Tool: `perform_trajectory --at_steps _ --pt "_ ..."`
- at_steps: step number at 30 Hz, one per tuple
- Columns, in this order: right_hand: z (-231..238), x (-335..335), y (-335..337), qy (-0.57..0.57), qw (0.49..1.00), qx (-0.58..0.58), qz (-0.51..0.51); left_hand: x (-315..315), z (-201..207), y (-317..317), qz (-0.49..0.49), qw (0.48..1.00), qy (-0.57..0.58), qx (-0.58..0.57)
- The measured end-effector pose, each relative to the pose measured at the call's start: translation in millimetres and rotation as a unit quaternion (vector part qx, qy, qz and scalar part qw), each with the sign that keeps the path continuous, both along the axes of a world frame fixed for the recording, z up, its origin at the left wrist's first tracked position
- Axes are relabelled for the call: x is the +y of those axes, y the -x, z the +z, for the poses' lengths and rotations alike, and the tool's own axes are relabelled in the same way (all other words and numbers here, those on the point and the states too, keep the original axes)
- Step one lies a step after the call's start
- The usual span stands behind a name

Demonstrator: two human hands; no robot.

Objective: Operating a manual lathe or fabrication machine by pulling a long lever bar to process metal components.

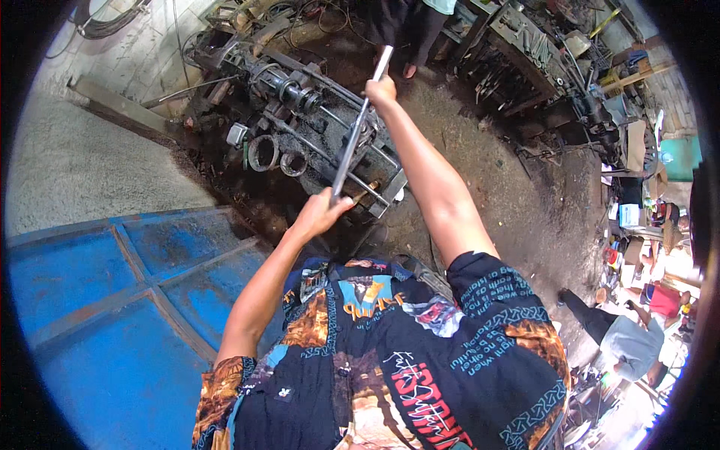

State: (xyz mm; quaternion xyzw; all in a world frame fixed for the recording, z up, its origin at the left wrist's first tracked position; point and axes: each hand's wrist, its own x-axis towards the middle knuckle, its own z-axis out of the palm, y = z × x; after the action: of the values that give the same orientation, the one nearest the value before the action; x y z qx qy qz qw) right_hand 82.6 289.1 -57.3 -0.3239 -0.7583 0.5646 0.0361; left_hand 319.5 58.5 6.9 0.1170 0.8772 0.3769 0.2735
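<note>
I hold a long grey metal bar (352, 139) with both hands, out in front of my chest. My left hand (324, 212) is closed around its near end. My right hand (381, 90) grips it farther up, with the shiny tip sticking out past my fingers. The bar slants over a dark, greasy machine (300, 105) with shafts, rods and pulleys that lies on the ground ahead. My patterned short-sleeved shirt fills the lower middle of the view.
A blue metal panel (97, 315) with raised ribs lies at my left. Two steel rings (274, 156) rest beside the machine. A cluttered workbench (536, 49) stands at the back right. One person (412, 26) stands beyond the machine, another person (626, 337) crouches at the right.
</note>
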Motion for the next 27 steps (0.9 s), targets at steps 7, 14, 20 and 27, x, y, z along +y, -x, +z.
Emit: perform_trajectory --at_steps 7,14,20,27 --pt "46 -77 -44 -0.134 0.965 0.029 0.222 -88 31 30 0.108 0.976 -0.056 0.182" --pt "62 -49 -150 -0.277 0.795 0.151 0.518 -204 28 60 0.269 0.924 0.002 0.271" --pt "94 1 -161 -0.318 0.841 -0.008 0.439 -202 19 46 0.283 0.927 -0.003 0.245" --pt "81 11 -81 -0.205 0.92 -0.107 0.317 -194 12 65 0.273 0.937 -0.027 0.215"
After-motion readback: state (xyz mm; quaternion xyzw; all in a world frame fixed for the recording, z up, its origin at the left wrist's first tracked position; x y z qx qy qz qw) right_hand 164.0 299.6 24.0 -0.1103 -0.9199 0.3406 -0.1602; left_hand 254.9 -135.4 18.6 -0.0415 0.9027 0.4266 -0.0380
